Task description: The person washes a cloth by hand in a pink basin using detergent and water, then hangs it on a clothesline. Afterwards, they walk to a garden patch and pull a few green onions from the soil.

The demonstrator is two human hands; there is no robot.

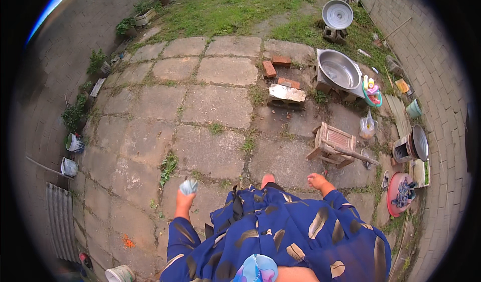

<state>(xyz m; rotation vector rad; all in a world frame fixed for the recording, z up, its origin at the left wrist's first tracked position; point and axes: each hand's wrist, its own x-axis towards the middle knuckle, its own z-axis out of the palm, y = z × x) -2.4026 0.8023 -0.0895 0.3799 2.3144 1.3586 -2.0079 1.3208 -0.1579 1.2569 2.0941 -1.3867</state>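
My left hand is raised at the lower left, closed on a light, bunched cloth that is slightly blurred. Nothing shows in my right hand, which hangs at the lower right with its fingers curled; whether they are fully closed is unclear. Nearest to that hand stands a small wooden stool with a wooden stick lying across it. One foot shows below the hem of the blue patterned clothing.
Concrete slabs with weeds in their joints lie ahead. Loose bricks and a concrete block stand before a large metal basin. A plastic bag and a red basin are at right. White buckets line the left.
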